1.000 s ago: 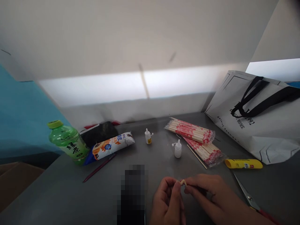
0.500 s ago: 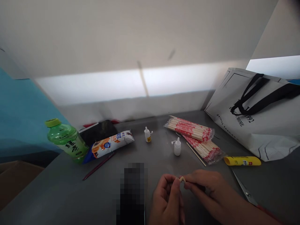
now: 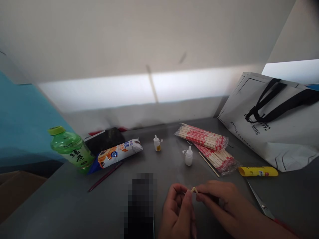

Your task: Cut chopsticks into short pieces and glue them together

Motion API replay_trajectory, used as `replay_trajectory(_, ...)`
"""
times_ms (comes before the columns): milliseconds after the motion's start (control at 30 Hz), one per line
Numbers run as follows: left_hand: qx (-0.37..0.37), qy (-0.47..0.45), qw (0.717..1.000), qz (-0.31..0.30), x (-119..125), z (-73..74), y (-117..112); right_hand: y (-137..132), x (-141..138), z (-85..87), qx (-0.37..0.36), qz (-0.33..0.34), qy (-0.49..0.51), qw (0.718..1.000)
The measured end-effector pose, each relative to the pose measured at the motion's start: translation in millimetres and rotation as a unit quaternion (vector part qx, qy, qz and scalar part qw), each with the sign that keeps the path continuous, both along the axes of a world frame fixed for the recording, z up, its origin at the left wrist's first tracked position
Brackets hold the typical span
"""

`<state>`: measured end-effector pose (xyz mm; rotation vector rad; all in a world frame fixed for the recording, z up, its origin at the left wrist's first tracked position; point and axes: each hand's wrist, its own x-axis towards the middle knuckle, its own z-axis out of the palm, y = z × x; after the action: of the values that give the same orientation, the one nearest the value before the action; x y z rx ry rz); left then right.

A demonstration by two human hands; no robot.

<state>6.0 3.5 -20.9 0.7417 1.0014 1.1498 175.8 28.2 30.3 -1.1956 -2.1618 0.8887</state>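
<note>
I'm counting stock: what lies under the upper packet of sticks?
Under the upper packet lies a second packet of sticks, its nearer part showing. Its farther part is mostly covered, hiding anything else beneath.

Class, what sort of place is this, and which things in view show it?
Probably an indoor table against a wall, used for small craftwork. Packs of thin sticks, two small white nozzle bottles and scissors suggest it; the kind of room, I cannot tell.
</note>
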Motion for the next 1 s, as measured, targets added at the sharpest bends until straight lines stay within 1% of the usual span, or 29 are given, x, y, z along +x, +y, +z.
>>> replay_trajectory(200, -0.008, -0.001, 1.000, 0.019, 2.0, 1.0, -1.2, -0.4, 0.9, 0.5, 0.002, -0.006, 0.015, 1.000)
replay_trajectory(333, -0.007, -0.010, 0.999, 0.034, 3.0, 2.0, -2.8, 0.3, 0.8, -0.8, -0.005, -0.029, 0.029, 0.999)
replay_trajectory(433, -0.008, -0.023, 0.998, 0.055, 3.4, 1.6, -6.6, 1.1, 0.5, -2.6, -0.033, -0.048, 0.075, 0.996)
replay_trajectory(500, -0.002, -0.024, 0.998, 0.053, 3.7, 0.2, -9.1, 2.3, 0.2, -3.9, -0.067, -0.061, 0.108, 0.990)
replay_trajectory(567, 0.020, -0.015, 0.999, 0.048, 4.2, -1.7, -10.1, 3.6, -0.2, -5.0, -0.097, -0.070, 0.123, 0.985)
replay_trajectory(667, 0.058, 0.014, 0.997, 0.048, 4.5, -2.7, -7.6, 4.3, -0.8, -5.6, -0.123, -0.065, 0.135, 0.981)
replay_trajectory(733, 0.066, 0.034, 0.996, 0.049, 4.1, -1.2, -4.8, 3.8, -1.1, -5.5, -0.130, -0.053, 0.143, 0.980)
replay_trajectory(867, 0.065, 0.059, 0.995, 0.044, 1.9, 4.1, -1.5, 2.2, -1.8, -5.3, -0.117, -0.029, 0.133, 0.984)
replay_trajectory(1000, 0.082, 0.075, 0.992, 0.055, -1.9, 6.4, 0.2, 0.1, -3.0, -5.8, -0.109, -0.025, 0.117, 0.987)
